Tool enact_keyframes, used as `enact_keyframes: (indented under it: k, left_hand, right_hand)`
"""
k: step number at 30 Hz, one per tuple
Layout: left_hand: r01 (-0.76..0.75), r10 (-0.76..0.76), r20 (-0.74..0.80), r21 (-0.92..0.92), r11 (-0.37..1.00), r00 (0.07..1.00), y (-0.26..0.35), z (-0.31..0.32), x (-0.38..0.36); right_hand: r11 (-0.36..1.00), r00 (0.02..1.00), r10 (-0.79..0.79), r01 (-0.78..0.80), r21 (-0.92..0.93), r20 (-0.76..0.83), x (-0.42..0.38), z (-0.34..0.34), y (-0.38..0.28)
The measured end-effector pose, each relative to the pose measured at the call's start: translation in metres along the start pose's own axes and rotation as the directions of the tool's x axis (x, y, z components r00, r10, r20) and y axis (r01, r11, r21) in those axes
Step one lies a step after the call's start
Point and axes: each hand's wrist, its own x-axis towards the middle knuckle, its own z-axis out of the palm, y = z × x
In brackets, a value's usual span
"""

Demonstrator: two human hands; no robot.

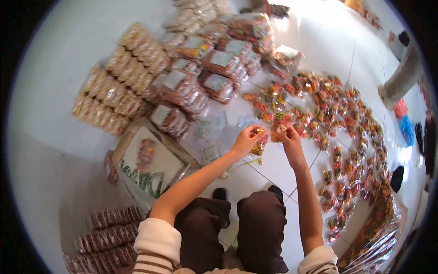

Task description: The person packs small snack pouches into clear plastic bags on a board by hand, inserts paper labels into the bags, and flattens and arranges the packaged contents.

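My left hand [247, 141] is closed on a small clear packet [259, 145] with yellow and dark pieces in it. Just right of it, my right hand [290, 137] pinches the edge of another clear packet [281, 121] with red and orange contents. The two hands are a short way apart, above the tiled floor. Many similar small packets [328, 102] lie in a wide band beyond and to the right. Loose printed labels [212, 130] rest on the floor left of my hands.
Stacked labelled packs [221, 61] stand ahead, with rows of pale packs [107, 93] at the left. A box with a printed bag [148, 160] sits near my left arm, dark packs [109, 235] at lower left. A large filled plastic bag [376, 233] lies at lower right.
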Motion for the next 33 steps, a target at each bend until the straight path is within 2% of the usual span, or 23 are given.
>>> enact_keyframes:
  k: [2, 3, 4, 6, 10, 12, 14, 16, 17, 18, 20, 21, 22, 24, 25, 27, 28, 29, 30, 32, 33]
  left_hand:
    - [-0.113, 0.146, -0.098, 0.283, 0.953, 0.984, 0.042, -0.013, -0.033]
    - [-0.135, 0.148, -0.061, 0.18, 0.974, 0.987, 0.056, -0.022, -0.045]
    - [-0.164, 0.181, -0.074, 0.191, 0.968, 0.981, 0.074, -0.027, -0.061]
    - [-0.16, 0.168, -0.104, 0.083, 0.984, 0.98, 0.103, -0.036, -0.093]
    - [-0.357, 0.353, -0.218, 0.022, 0.934, 0.91, 0.115, -0.061, -0.133]
    - [-0.259, 0.236, -0.18, -0.12, 0.958, 0.955, 0.116, -0.074, -0.154]
    - [-0.317, 0.295, -0.196, -0.095, 0.943, 0.935, 0.11, -0.086, -0.166]
    - [-0.166, 0.108, -0.164, -0.395, 0.903, 0.98, 0.116, -0.094, -0.178]
    - [-0.205, 0.188, -0.084, -0.47, 0.858, 0.979, 0.108, -0.106, -0.178]
    - [-0.234, 0.209, -0.106, -0.465, 0.854, 0.972, 0.098, -0.114, -0.176]
    - [-0.416, 0.36, -0.315, -0.131, 0.9, 0.878, 0.081, -0.124, -0.176]
    - [-0.394, 0.315, -0.436, -0.102, 0.914, 0.843, 0.095, -0.116, -0.194]
    - [-0.279, 0.24, -0.449, -0.023, 0.96, 0.861, 0.094, -0.123, -0.201]
    - [-0.139, 0.314, -0.632, 0.311, 0.94, 0.709, 0.096, -0.117, -0.222]
    - [-0.123, 0.301, -0.65, 0.305, 0.944, 0.697, 0.091, -0.121, -0.226]
    - [-0.094, 0.427, -0.695, 0.463, 0.881, 0.578, 0.079, -0.128, -0.23]
    - [-0.079, 0.413, -0.711, 0.453, 0.888, 0.569, 0.073, -0.131, -0.231]
    - [-0.053, 0.482, -0.744, 0.52, 0.853, 0.462, 0.067, -0.134, -0.232]
    - [-0.051, 0.496, -0.757, 0.527, 0.848, 0.424, 0.06, -0.141, -0.233]
    - [-0.043, 0.522, -0.779, 0.543, 0.839, 0.347, 0.047, -0.153, -0.236]
    - [-0.197, 0.172, -0.747, 0.056, 0.979, 0.642, 0.048, -0.166, -0.243]
  right_hand:
    - [0.998, 0.997, -0.056, 0.057, -0.034, 0.045, -0.008, 0.036, -0.031]
    - [0.997, 0.997, -0.062, 0.064, -0.046, 0.052, -0.011, 0.053, -0.042]
    - [0.996, 0.996, -0.067, 0.07, -0.059, 0.057, -0.015, 0.07, -0.052]
    - [0.991, 0.982, -0.123, 0.129, -0.031, 0.145, -0.022, 0.1, -0.065]
    - [0.989, 0.972, -0.124, 0.138, -0.056, 0.2, -0.029, 0.151, -0.074]
    - [0.993, 0.961, -0.094, 0.071, 0.098, 0.259, -0.043, 0.18, -0.081]
    - [0.999, 0.945, -0.038, 0.042, -0.004, 0.326, -0.048, 0.201, -0.077]
    - [0.985, 0.938, -0.089, 0.133, -0.112, 0.335, -0.048, 0.225, -0.069]
    - [0.973, 0.932, -0.109, 0.171, -0.155, 0.345, -0.048, 0.236, -0.065]
    - [0.97, 0.921, -0.115, 0.185, -0.157, 0.373, -0.049, 0.248, -0.059]
    - [0.939, 0.923, -0.273, 0.317, -0.132, 0.27, -0.057, 0.272, -0.043]
    - [0.929, 0.922, -0.256, 0.318, -0.19, 0.29, -0.063, 0.281, -0.037]
    - [0.931, 0.917, -0.248, 0.314, -0.184, 0.312, -0.065, 0.29, -0.028]
    - [0.844, 0.844, -0.428, 0.501, -0.19, 0.323, -0.066, 0.305, 0.001]
    - [0.867, 0.793, -0.357, 0.478, -0.142, 0.495, -0.06, 0.307, 0.013]
    - [0.881, 0.796, -0.311, 0.446, -0.156, 0.52, -0.064, 0.315, 0.033]
    - [0.886, 0.797, -0.283, 0.431, -0.174, 0.533, -0.07, 0.32, 0.036]
    - [0.969, 0.814, -0.108, 0.215, -0.123, 0.571, -0.075, 0.323, 0.037]
    - [0.972, 0.809, -0.09, 0.199, -0.126, 0.581, -0.076, 0.326, 0.042]
    - [0.987, 0.828, 0.157, -0.108, -0.122, 0.538, -0.077, 0.333, 0.052]
    - [0.95, 0.843, 0.306, -0.242, -0.197, 0.442, -0.082, 0.34, 0.041]
